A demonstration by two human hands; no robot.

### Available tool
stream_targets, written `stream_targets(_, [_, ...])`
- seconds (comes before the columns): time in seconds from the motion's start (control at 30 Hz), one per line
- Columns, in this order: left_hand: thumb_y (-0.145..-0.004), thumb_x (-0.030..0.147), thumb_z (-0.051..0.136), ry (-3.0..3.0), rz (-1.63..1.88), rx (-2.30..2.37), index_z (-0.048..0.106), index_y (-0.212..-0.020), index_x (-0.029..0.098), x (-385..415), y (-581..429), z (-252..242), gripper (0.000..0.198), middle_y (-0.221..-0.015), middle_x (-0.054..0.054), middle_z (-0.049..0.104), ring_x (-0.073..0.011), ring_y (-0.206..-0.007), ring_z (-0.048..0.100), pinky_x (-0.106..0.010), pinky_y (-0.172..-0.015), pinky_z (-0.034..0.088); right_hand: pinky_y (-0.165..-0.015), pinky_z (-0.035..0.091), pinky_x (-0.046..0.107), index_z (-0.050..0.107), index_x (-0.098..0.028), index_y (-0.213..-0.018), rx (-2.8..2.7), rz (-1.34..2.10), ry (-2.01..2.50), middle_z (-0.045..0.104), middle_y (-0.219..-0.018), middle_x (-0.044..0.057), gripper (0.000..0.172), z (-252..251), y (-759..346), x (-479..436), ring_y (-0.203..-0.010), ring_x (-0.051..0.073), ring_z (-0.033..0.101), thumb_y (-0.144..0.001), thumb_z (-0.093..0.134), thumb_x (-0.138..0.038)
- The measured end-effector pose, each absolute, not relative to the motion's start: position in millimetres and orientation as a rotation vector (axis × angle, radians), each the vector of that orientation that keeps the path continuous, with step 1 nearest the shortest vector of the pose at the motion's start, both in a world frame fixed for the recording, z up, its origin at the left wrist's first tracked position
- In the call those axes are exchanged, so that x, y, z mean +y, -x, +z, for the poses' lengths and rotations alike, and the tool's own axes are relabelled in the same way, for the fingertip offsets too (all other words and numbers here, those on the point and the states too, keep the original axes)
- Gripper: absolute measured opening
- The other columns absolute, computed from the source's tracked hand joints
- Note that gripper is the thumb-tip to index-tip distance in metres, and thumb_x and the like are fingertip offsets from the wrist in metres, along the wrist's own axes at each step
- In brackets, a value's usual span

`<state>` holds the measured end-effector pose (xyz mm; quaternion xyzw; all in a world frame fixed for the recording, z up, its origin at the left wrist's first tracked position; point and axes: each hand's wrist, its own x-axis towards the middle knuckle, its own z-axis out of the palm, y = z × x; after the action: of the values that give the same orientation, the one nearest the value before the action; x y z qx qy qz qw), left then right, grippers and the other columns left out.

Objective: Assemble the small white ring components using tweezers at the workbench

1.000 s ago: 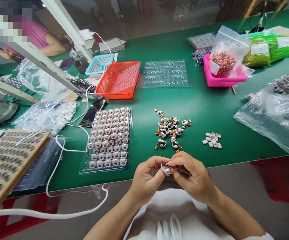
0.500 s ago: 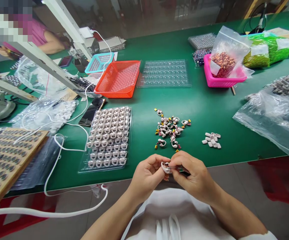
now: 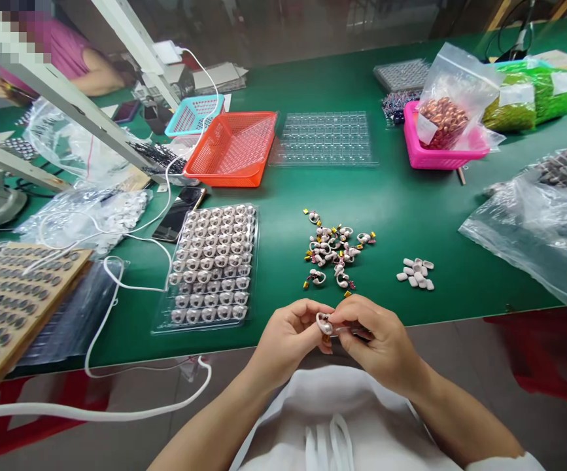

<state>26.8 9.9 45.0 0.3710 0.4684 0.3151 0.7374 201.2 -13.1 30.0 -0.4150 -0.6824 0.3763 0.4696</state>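
Observation:
Just over the table's front edge, my left hand (image 3: 290, 337) is closed, pinching a small whitish clip-on earbud (image 3: 323, 323) between thumb and fingers. My right hand (image 3: 378, 337) is closed around a thin metal tool, apparently tweezers (image 3: 356, 331), mostly hidden by the fingers; its fingertips meet the earbud. Beyond the hands lies a loose pile of similar earbud parts (image 3: 329, 247) with yellow tabs and thin wires. To their right is a small heap of whitish caps (image 3: 416, 273). Left of the hands, a clear tray (image 3: 209, 261) carries rows of round shiny pieces.
An orange basket (image 3: 231, 147), a clear blank tray (image 3: 325, 139) and a pink basket (image 3: 443, 157) with a bag of copper-coloured pieces stand farther back. A white cable (image 3: 165, 410) runs along the left, near a phone (image 3: 178, 214) and a wooden board (image 3: 13, 304). Another person (image 3: 72, 55) sits far left.
The earbud has turned slightly in my left fingers, showing more of its rounded end. My right fingertips have shifted a little on it. The view has tilted slightly.

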Motion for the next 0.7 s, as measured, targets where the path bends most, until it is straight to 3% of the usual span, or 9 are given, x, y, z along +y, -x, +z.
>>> stream_targets(0.27, [-0.073,0.036,0.084,-0.742,0.714,0.996,0.063,-0.087,0.014,9.3,-27.5,40.6,0.033,-0.064,0.000,0.071,-0.0121,-0.053,0.065,-0.023,-0.055,0.053,-0.068,0.051,0.030,0.062,-0.021,-0.099,-1.821,0.853,0.995,0.065,-0.088,0.006,0.023,34.3,-207.9,-9.6,-0.078,0.018,0.061,-0.089,0.051,-0.004])
stream_targets(0.5, [-0.073,0.035,0.084,-0.761,0.719,1.026,0.067,-0.085,0.013,11.6,-24.3,42.7,0.030,-0.065,-0.001,0.071,-0.0133,-0.055,0.068,-0.023,-0.057,0.055,-0.054,0.043,0.024,0.067,-0.021,-0.094,-1.609,1.070,1.054,0.065,-0.082,0.002,0.020,31.6,-204.0,-9.2,-0.065,0.014,0.057,-0.088,0.057,-0.006])
stream_targets(0.7, [-0.071,0.032,0.083,-0.756,0.662,1.036,0.066,-0.084,0.013,16.3,-22.3,43.8,0.029,-0.061,0.000,0.067,-0.0112,-0.049,0.062,-0.023,-0.051,0.055,-0.066,0.048,0.025,0.068,-0.021,-0.103,-1.710,1.024,0.968,0.066,-0.088,0.004,0.026,26.3,-205.8,-7.1,-0.077,0.015,0.061,-0.089,0.056,-0.003])
